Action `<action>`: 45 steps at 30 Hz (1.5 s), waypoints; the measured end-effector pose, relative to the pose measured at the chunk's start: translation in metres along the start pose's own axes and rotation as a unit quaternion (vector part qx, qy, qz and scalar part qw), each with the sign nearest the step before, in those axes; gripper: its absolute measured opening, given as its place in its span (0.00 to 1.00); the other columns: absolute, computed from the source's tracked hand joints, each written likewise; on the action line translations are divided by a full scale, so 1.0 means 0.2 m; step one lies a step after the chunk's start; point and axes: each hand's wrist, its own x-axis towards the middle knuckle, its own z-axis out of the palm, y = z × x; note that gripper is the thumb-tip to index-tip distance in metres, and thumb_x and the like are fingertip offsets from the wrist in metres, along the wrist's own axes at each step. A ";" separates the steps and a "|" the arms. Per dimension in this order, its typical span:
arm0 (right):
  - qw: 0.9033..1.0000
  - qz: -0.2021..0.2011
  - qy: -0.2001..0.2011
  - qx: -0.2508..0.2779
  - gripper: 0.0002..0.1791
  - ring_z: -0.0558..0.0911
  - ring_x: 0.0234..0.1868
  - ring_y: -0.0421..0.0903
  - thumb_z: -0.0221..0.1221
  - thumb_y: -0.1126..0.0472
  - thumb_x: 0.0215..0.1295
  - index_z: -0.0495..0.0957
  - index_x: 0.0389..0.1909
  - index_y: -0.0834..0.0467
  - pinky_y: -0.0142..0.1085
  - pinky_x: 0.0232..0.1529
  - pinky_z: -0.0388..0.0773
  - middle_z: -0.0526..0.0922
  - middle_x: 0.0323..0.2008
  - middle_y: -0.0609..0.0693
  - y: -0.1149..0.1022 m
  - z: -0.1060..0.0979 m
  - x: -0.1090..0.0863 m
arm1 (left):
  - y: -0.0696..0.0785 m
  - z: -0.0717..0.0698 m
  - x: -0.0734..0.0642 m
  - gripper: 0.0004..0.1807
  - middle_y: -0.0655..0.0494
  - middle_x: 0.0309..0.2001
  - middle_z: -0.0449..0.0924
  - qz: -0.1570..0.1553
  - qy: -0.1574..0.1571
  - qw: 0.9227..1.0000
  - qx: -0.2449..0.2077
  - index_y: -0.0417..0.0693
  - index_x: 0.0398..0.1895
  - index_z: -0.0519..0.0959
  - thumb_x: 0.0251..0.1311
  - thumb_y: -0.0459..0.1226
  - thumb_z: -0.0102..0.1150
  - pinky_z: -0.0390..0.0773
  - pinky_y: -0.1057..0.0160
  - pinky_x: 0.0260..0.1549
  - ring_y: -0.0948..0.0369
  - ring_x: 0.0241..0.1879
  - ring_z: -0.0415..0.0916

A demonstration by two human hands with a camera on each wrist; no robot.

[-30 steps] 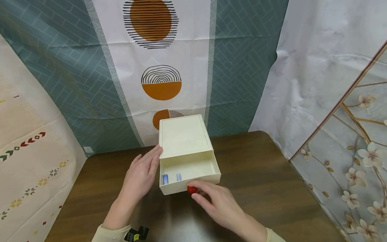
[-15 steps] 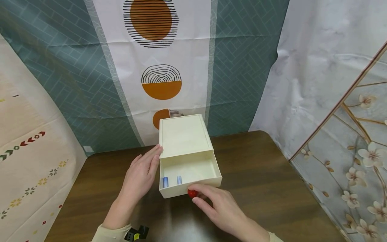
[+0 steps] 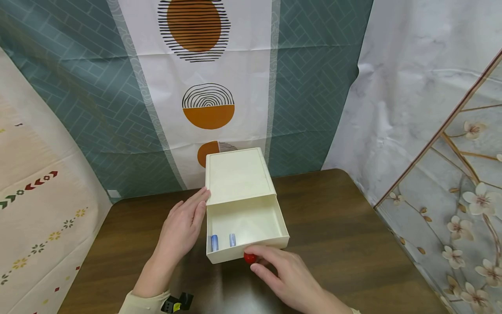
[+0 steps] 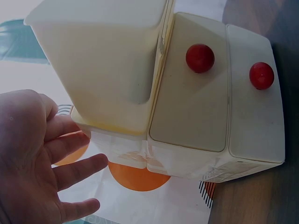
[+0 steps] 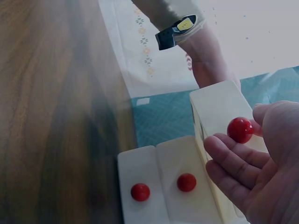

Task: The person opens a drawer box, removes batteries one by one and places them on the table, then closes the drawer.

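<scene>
My right hand [image 3: 287, 272] curls fingers around the red knob [image 3: 249, 258] fronting the pulled-out top drawer [image 3: 227, 256]; my left hand [image 3: 183, 225], fingers extended, touches the left side of the cream cabinet [image 3: 240, 176].

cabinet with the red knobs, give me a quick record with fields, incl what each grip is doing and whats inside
cabinet: cream, on a dark wooden table
top drawer: pulled open
lower drawers: two, both closed, each with a red knob
contents: two small blue cylinders, near the front wall, left of centre; exact kind unclear
left grip: fingers extended against the cabinet's left side
right grip: fingers curled at the top drawer's knob
</scene>
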 end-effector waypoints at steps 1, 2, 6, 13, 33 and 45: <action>1.000 0.001 -0.002 0.000 0.18 0.86 0.55 0.32 0.64 0.48 0.83 0.81 0.69 0.35 0.40 0.57 0.87 0.85 0.58 0.28 0.00 0.00 0.00 | 0.00 0.00 0.00 0.25 0.51 0.82 0.69 0.000 0.000 1.000 -0.001 0.46 0.82 0.73 0.90 0.43 0.47 0.60 0.31 0.78 0.48 0.79 0.69; 1.000 0.001 -0.003 0.000 0.18 0.86 0.56 0.32 0.63 0.47 0.83 0.81 0.69 0.35 0.40 0.57 0.87 0.85 0.59 0.28 0.00 0.00 -0.01 | 0.00 0.00 0.00 0.25 0.51 0.82 0.69 0.001 0.000 1.000 -0.001 0.46 0.82 0.73 0.90 0.43 0.47 0.60 0.31 0.78 0.48 0.79 0.69; 1.000 -0.001 -0.008 -0.001 0.18 0.86 0.57 0.33 0.63 0.47 0.83 0.81 0.69 0.36 0.41 0.58 0.87 0.85 0.60 0.29 0.00 0.00 -0.01 | 0.00 0.00 0.00 0.25 0.52 0.82 0.69 0.000 -0.001 1.000 -0.002 0.46 0.82 0.73 0.90 0.43 0.47 0.60 0.30 0.77 0.48 0.79 0.69; 1.000 -0.003 -0.012 0.005 0.19 0.86 0.54 0.33 0.64 0.48 0.83 0.81 0.70 0.37 0.41 0.56 0.87 0.86 0.59 0.31 -0.01 0.00 -0.02 | 0.00 0.00 0.00 0.26 0.51 0.82 0.68 -0.004 -0.004 1.000 -0.001 0.47 0.83 0.72 0.90 0.43 0.47 0.59 0.30 0.78 0.47 0.80 0.68; 0.999 -0.014 -0.028 0.029 0.19 0.86 0.48 0.32 0.64 0.50 0.83 0.80 0.70 0.39 0.36 0.53 0.87 0.87 0.57 0.34 -0.01 0.00 -0.06 | 0.00 0.00 0.00 0.26 0.50 0.82 0.68 -0.005 -0.006 1.000 -0.002 0.47 0.83 0.72 0.89 0.42 0.49 0.59 0.30 0.78 0.46 0.80 0.67; 0.999 -0.034 -0.023 0.029 0.20 0.86 0.49 0.32 0.64 0.53 0.83 0.80 0.71 0.41 0.35 0.53 0.87 0.87 0.58 0.35 -0.01 0.01 -0.07 | 0.00 0.00 0.00 0.26 0.50 0.82 0.68 -0.009 -0.006 1.000 -0.002 0.47 0.83 0.72 0.89 0.41 0.50 0.58 0.29 0.78 0.46 0.80 0.67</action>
